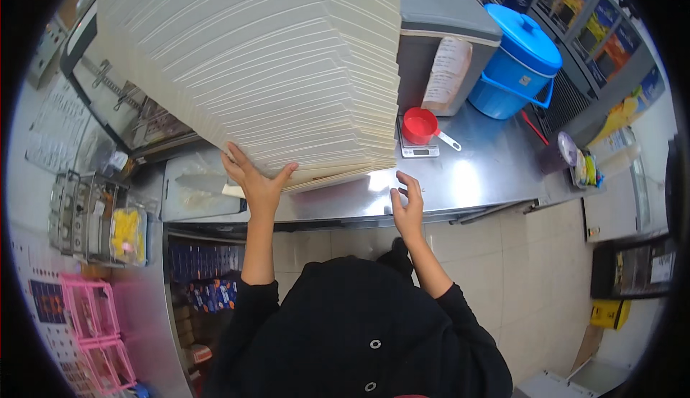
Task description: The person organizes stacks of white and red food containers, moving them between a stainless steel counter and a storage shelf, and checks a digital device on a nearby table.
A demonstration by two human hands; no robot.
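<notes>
A tall stack of folded pale cardboard sheets [269, 90] rises in front of me, its layered edges fanned toward the camera. My left hand [256, 177] is spread against the stack's near left corner, thumb and fingers wide apart. Below that hand, the lowest sheets [329, 183] gape slightly from those above. Just off the near right corner is my right hand [408, 206], its fingers apart and slightly curled, with nothing in it. The stack hides much of the steel counter [480, 166] behind it.
A red measuring cup [420, 126] sits on a digital scale [420, 151]. Behind are a grey cooler box [447, 26] and a blue lidded bucket [512, 69]. At left, a knife [199, 182] lies on a white cutting board [175, 204]. Pink baskets [97, 333] are lower left.
</notes>
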